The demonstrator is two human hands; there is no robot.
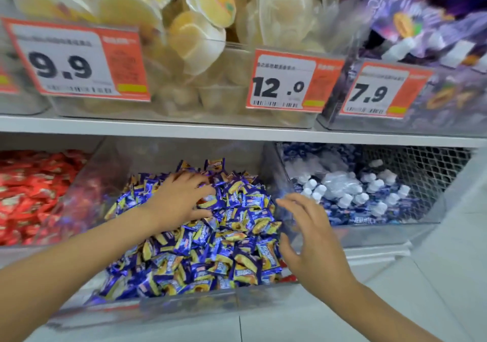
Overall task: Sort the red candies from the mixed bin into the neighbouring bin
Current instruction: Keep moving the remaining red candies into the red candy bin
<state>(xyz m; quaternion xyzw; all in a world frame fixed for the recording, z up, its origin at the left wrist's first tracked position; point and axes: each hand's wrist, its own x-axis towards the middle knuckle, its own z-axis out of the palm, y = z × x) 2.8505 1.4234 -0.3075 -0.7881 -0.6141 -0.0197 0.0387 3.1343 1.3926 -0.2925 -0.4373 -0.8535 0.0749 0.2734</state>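
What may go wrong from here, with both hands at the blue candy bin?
The left hand rests on the heaped blue candies; some may spill over the low front wall of the mixed bin. A red candy beside the right hand, near the front right corner, lies half buried and may be missed.

Orange price tags (292, 80) on upper clear bins (184, 112) of pale cakes (195, 38) and purple packets (421, 25)

Left hand (179, 204) was bare, right hand (308, 238) likewise, its fingertips (286, 204) softened by blur, left forearm (79, 267) and right forearm (382, 312) were uncovered behind the fingers, past the wrists.
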